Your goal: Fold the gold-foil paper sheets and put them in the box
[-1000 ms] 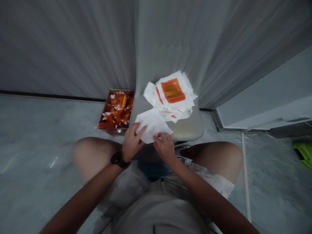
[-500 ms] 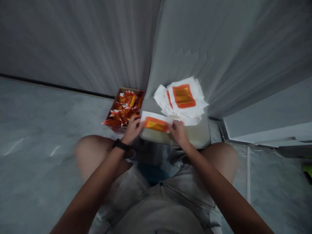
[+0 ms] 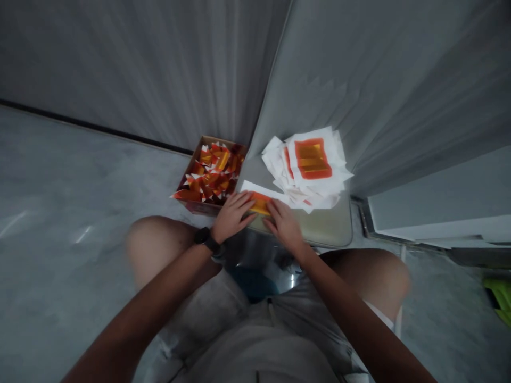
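Note:
A folded sheet of white paper with an orange and gold panel (image 3: 261, 203) lies along the front of a grey padded seat (image 3: 329, 229). My left hand (image 3: 231, 217) rests on the sheet's left part with its fingers stretched out. On the right part, my right hand (image 3: 286, 226) lies with extended fingers, pressing the paper. Between the two hands, some of the gold shows, while the fingers cover the ends of the panel. Just behind, a loose pile of white sheets (image 3: 337, 165) bears the same orange and gold print on top.
An open cardboard box (image 3: 199, 207) full of folded orange, gold and white paper pieces (image 3: 211, 178) stands on the floor left of the seat. Grey draped fabric (image 3: 159, 69) rises behind. A bright green object (image 3: 501, 298) lies at the far right.
My hands have gone from holding the folded sheet by its ends to lying flat on it, closer together. The sheet now lies lower against the seat. The view has shifted slightly.

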A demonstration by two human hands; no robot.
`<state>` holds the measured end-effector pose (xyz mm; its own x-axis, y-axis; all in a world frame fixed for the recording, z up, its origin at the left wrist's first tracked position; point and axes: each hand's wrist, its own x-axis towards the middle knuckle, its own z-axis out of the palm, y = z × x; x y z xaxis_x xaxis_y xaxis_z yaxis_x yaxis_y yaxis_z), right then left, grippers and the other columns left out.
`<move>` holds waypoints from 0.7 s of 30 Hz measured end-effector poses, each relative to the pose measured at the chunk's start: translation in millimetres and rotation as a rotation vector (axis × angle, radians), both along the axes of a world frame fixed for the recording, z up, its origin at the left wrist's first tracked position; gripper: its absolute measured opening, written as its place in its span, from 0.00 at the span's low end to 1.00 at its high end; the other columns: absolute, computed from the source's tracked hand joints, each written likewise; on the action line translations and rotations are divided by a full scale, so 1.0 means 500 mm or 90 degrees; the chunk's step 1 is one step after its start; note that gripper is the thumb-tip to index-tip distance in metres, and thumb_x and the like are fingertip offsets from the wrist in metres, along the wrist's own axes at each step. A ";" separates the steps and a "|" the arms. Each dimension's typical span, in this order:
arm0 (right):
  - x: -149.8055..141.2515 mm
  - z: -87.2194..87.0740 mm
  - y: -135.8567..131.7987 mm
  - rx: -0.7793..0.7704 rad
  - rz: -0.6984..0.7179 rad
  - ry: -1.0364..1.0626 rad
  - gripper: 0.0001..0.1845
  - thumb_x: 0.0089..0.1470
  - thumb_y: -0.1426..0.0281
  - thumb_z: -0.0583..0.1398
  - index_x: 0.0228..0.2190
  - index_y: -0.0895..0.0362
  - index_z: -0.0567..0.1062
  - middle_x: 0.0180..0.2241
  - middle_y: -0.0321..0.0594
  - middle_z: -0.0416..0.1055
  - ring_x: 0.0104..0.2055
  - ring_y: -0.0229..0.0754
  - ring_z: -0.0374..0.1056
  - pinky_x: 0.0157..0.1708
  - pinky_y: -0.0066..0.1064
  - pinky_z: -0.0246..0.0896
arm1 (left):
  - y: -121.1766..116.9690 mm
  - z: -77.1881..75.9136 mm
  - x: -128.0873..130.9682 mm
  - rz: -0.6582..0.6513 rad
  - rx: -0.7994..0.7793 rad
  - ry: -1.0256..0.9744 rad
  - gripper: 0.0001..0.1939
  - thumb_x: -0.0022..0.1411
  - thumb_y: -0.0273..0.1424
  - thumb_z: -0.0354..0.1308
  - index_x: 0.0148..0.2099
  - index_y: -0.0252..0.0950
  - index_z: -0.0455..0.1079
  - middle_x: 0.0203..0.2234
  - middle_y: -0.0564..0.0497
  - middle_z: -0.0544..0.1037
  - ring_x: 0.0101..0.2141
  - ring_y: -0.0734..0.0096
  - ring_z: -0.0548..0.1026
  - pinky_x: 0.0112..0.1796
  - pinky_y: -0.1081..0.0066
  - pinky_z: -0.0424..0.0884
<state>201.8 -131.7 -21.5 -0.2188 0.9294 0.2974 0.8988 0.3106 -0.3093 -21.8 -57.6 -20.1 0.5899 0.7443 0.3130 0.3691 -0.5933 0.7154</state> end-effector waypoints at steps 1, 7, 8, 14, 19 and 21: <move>0.007 -0.001 -0.009 0.000 0.010 0.003 0.28 0.67 0.60 0.57 0.64 0.59 0.68 0.64 0.57 0.65 0.68 0.58 0.59 0.66 0.54 0.58 | -0.005 0.001 -0.005 -0.006 -0.004 0.003 0.24 0.67 0.39 0.61 0.63 0.42 0.72 0.65 0.45 0.69 0.68 0.51 0.61 0.70 0.47 0.46; 0.047 -0.013 -0.066 0.030 0.050 -0.045 0.22 0.69 0.66 0.56 0.61 0.58 0.72 0.62 0.55 0.69 0.67 0.54 0.63 0.64 0.50 0.62 | -0.024 0.004 -0.038 -0.047 0.105 0.096 0.16 0.71 0.37 0.57 0.58 0.47 0.75 0.61 0.48 0.75 0.63 0.56 0.68 0.67 0.48 0.54; 0.054 -0.017 -0.071 0.041 0.053 -0.052 0.21 0.69 0.67 0.56 0.60 0.58 0.72 0.61 0.54 0.70 0.66 0.53 0.64 0.64 0.49 0.63 | -0.023 0.003 -0.039 -0.056 0.130 0.107 0.16 0.71 0.37 0.57 0.58 0.47 0.75 0.60 0.48 0.75 0.63 0.56 0.69 0.66 0.49 0.56; 0.084 -0.037 -0.070 0.127 0.070 -0.088 0.17 0.69 0.70 0.57 0.56 0.57 0.76 0.57 0.51 0.75 0.62 0.50 0.68 0.62 0.47 0.63 | -0.012 -0.005 -0.035 -0.061 0.268 0.169 0.17 0.72 0.37 0.56 0.60 0.42 0.74 0.60 0.46 0.75 0.62 0.57 0.70 0.61 0.53 0.66; 0.083 -0.033 -0.046 0.129 0.035 -0.137 0.15 0.69 0.75 0.54 0.51 0.56 0.78 0.52 0.47 0.78 0.55 0.47 0.72 0.54 0.41 0.62 | 0.002 -0.001 -0.033 -0.055 0.287 0.166 0.15 0.75 0.35 0.52 0.58 0.41 0.74 0.56 0.47 0.79 0.58 0.60 0.73 0.59 0.55 0.67; 0.075 -0.022 -0.031 0.117 -0.016 -0.155 0.13 0.69 0.74 0.54 0.46 0.58 0.78 0.45 0.47 0.80 0.49 0.47 0.72 0.49 0.39 0.61 | 0.011 0.008 -0.026 -0.046 0.272 0.170 0.15 0.76 0.35 0.50 0.56 0.40 0.75 0.53 0.46 0.80 0.55 0.60 0.75 0.56 0.56 0.68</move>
